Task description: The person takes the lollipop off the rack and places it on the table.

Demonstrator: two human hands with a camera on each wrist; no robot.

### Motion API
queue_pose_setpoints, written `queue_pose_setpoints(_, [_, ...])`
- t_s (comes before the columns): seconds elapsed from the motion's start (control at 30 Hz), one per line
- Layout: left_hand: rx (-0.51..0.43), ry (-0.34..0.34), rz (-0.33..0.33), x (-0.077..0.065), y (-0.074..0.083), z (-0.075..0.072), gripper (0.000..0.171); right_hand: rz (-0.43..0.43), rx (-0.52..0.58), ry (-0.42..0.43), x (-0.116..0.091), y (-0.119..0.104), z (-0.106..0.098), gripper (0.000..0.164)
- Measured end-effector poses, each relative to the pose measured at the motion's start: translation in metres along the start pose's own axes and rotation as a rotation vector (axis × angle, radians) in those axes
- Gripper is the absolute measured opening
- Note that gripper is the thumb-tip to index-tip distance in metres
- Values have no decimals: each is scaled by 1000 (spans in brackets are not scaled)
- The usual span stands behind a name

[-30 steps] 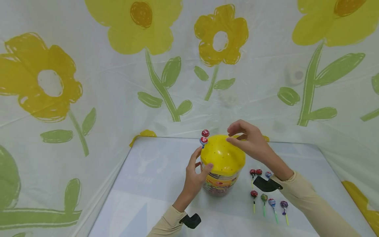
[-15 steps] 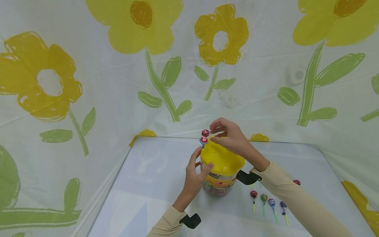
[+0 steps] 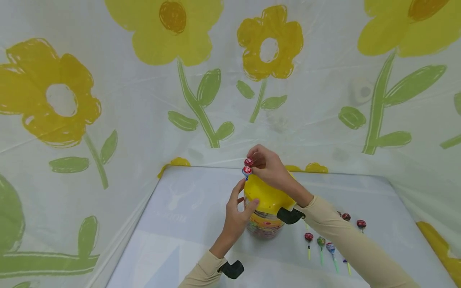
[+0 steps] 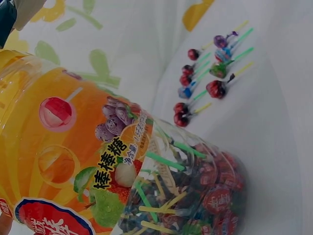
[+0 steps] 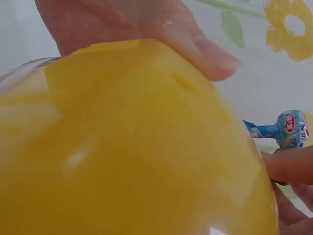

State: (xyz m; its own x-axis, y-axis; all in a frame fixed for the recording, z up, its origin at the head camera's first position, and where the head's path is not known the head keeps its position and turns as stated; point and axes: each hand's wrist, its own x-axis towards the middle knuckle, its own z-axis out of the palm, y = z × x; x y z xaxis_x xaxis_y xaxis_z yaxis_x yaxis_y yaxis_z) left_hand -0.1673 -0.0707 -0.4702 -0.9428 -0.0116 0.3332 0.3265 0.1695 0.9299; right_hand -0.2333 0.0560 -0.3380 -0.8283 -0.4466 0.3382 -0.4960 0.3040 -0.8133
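Observation:
A clear plastic jar [image 4: 195, 176] of wrapped lollipops, with an orange fruit label, stands on the table under a yellow lid [image 3: 263, 196] dotted with small holes. My left hand [image 3: 235, 216] grips its left side, thumb on the lid's edge and fingers round the far side. At the lid's far left edge, a blue-and-red lollipop [image 5: 292, 128] and a red lollipop [image 3: 248, 162] stick up. My right hand [image 3: 271, 170] reaches over the lid and pinches the red one between thumb and fingers; its stick is hidden.
Several lollipops [image 3: 309, 237] lie in rows on the white table [image 3: 201, 240] to the right of the jar, partly behind my right sleeve [image 3: 338, 232]. A pale curtain [image 3: 317, 92] printed with yellow flowers surrounds the table's back and sides.
My right hand has moved left across the lid to the red lollipop, and its fingers have closed on it. The left hand and the jar have stayed in place.

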Motion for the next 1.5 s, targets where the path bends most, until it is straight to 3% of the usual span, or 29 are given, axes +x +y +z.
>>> queue_pose_setpoints(0.17, [10, 13, 15, -2, -1, -1, 63, -27, 23, 16, 3, 18, 4, 30])
queue_pose_setpoints(0.47, [19, 11, 18, -1, -4, 2, 64, -37, -24, 41, 3, 19, 3, 28])
queue_pose_setpoints(0.73, [13, 10, 13, -1, -3, 2, 64, -75, 0, 116, 5, 4, -8, 28])
queue_pose_setpoints(1.03, [5, 8, 4, -1, -3, 3, 62, -73, 64, 144, -2, -9, -26, 32])
queue_pose_setpoints(1.13, [2, 5, -7, -1, 2, 3, 63, -65, 75, 159, -6, -10, -30, 33])
queue_pose_setpoints(1.37, [-3, -2, -9, -5, 37, -1, 60, -50, 39, 168, -16, -5, -39, 32])
queue_pose_setpoints(1.5, [1, -1, -4, -5, 37, -2, 60, -50, 27, 182, -23, 0, -45, 32])
